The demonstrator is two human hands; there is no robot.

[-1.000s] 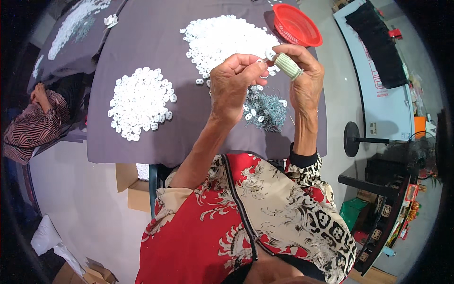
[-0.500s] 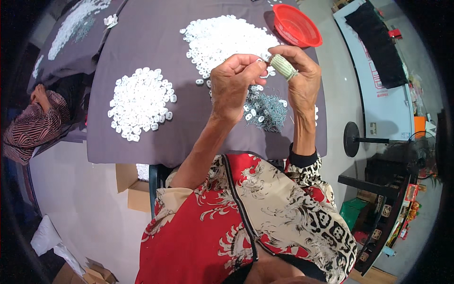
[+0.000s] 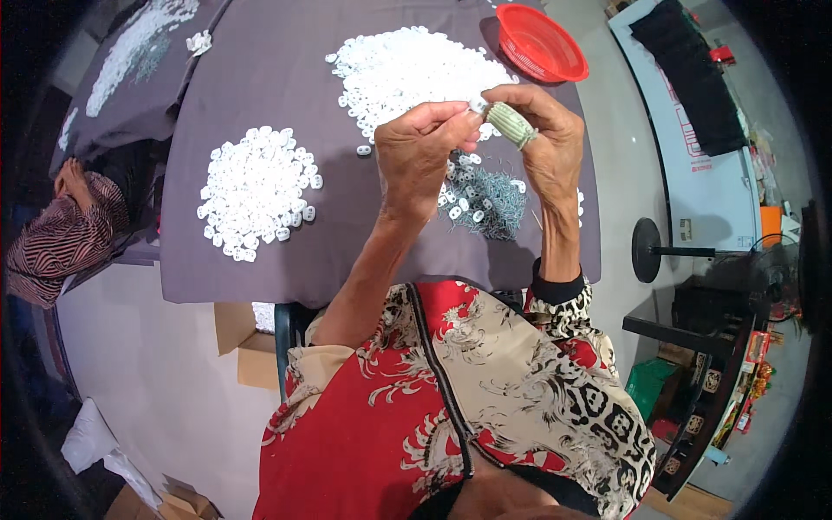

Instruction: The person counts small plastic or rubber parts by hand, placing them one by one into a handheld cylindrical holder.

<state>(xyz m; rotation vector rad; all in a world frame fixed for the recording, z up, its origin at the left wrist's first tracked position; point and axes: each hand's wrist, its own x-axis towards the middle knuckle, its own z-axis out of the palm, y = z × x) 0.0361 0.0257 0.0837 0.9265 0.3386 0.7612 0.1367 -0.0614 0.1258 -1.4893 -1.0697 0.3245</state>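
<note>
My left hand (image 3: 414, 165) and my right hand (image 3: 555, 143) meet above the table, both closed. Between their fingertips is a small white plastic piece (image 3: 477, 105), gripped by my right forefinger and thumb. A pale green ribbed cover (image 3: 510, 125) wraps the right thumb. My left thumb and forefinger are pinched together against the piece's left side; anything else in them is too small to make out. Just below the hands lies a heap of thin grey metal pins (image 3: 498, 212), with several white pieces scattered on it.
A large pile of white pieces (image 3: 399, 65) lies beyond my hands, and a smaller pile (image 3: 256, 191) sits left. A red plastic basket (image 3: 542, 43) stands at the far right of the cloth-covered table (image 3: 347, 251). Another person's hands (image 3: 72, 179) rest at the left.
Both hands have shifted slightly left, still together. The white piece and the covered thumb have turned a little, bringing the piece's dark marks into view.
</note>
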